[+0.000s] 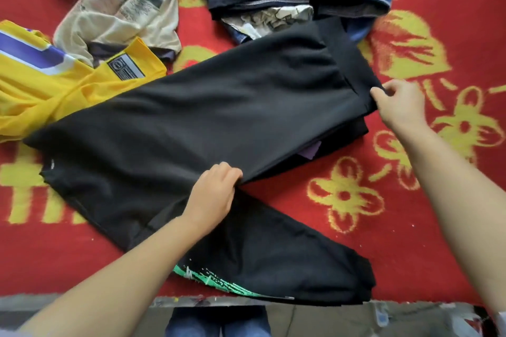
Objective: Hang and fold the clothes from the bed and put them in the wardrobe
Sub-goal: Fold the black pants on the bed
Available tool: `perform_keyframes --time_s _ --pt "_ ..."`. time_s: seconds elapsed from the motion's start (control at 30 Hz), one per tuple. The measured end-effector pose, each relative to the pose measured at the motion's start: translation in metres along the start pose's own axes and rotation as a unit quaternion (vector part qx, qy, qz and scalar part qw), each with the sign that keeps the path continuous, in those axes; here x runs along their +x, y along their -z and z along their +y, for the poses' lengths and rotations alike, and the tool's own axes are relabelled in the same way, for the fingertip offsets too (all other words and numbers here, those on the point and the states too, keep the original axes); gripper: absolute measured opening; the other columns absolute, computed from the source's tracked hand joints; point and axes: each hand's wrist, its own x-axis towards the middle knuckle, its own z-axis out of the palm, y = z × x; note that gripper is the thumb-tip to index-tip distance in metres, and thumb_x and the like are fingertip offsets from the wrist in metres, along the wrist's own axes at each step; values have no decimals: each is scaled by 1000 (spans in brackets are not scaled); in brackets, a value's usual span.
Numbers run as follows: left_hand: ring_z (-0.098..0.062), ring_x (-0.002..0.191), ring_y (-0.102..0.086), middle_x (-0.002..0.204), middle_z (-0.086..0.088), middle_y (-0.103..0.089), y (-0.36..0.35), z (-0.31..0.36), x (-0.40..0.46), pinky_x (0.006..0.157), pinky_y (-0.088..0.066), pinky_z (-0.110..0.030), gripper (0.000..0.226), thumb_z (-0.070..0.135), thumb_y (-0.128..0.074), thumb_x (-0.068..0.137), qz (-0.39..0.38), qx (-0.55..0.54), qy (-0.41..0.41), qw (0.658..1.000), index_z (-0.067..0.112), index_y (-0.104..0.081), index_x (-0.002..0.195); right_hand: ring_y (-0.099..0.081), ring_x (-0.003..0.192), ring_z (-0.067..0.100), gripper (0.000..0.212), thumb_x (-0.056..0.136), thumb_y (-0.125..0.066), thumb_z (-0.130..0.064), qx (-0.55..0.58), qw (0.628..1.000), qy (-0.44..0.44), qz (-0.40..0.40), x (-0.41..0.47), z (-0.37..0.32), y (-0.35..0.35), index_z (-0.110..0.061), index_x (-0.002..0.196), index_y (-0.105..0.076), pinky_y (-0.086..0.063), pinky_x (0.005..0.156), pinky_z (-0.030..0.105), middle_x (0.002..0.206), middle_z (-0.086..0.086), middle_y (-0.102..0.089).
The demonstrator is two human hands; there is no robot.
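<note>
Two hands pinch one black garment (208, 117) spread on the bed's red-and-yellow blanket (410, 227): left hand (213, 194) fingers curled on its near fold, right hand (399, 102) gripping its far-right corner. A yellow jersey (54, 82) lies left of them.

The light was soft and even, with almost no shadows and no glare. The whole picture looked a bit fuzzy. Straight lines bent near the edges, and the black cloth (191, 117) showed few details.
</note>
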Motion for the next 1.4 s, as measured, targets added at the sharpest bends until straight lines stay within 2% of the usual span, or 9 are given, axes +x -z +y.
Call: perform_keyframes --time_s 0.13,0.33,0.5,0.63,0.73,0.8,0.9,1.2,1.4 --pt "-33 85 -55 94 -10 -57 -29 -8 -9 71 -46 -41 32 -3 -60 75 -87 47 5 995 9 -62 105 -61 93 38 27 91 -58 -24 -74 986 -79 -126 -13 26 -32 2 88 -67 -41 74 35 90 22 -67" --pt "-32 89 -55 101 -9 -58 -31 -17 -15 74 -46 -41 35 4 -61 78 -107 10 -7 994 10 -62 112 -63 90 37 16 84 -54 -25 16 980 -156 -121 -11 27 -49 -13 74 -50 -50 79 40 90 21 -66" --pt "-32 123 -49 135 -15 -50 -23 -24 -40 106 -38 -44 62 32 -62 86 -91 -8 -35 995 5 -45 140 -56 98 31 35 90 -57 -27 -18 980 -150 -128 -23 39 -39 -8 119 -51 -40 76 33 123 19 -55" --pt "-31 136 -33 146 -19 -38 -12 -38 -92 113 -26 -52 64 29 -45 83 -43 17 35 998 3 -41 141 -45 123 37 64 91 -60 -32 -7 980 -140 -138 -79 49 -37 -4 142 -34 -36 101 41 136 25 -45" --pt "-32 137 -37 146 -19 -39 -11 -56 -143 111 -31 -52 80 26 -58 67 -150 97 -52 983 8 -41 142 -43 127 39 72 90 -63 -37 -15 970 -132 -205 -149 68 -39 -1 144 -33 -34 109 44 137 28 -42" --pt "-33 134 -42 145 -19 -42 -11 -63 -159 104 -38 -53 95 28 -71 51 -235 151 -79 957 9 -46 140 -47 122 38 72 87 -65 -42 -18 960 -156 -230 -196 83 -39 -2 141 -39 -36 107 44 133 26 -46" --pt "-31 131 -45 145 -15 -43 -15 -69 -156 101 -43 -48 102 15 -79 41 -227 189 -51 954 10 -49 138 -51 116 34 70 84 -67 -47 13 947 -220 -235 -260 104 -42 -5 135 -43 -39 103 43 125 17 -50" --pt "-25 140 -34 152 -9 -31 -13 -83 -145 112 -28 -31 69 -16 -45 78 -166 74 -25 983 10 -42 142 -69 74 17 23 84 -72 -16 166 862 -298 -375 -299 129 -40 -2 101 -66 -50 60 27 90 10 -74" --pt "-8 142 -26 155 8 -26 -1 -78 -186 115 -20 -21 66 -2 -42 87 -327 36 -18 944 26 -35 147 -67 76 23 30 86 -67 -26 72 773 -335 -535 -282 111 23 -3 105 -63 -48 65 27 87 12 -72"
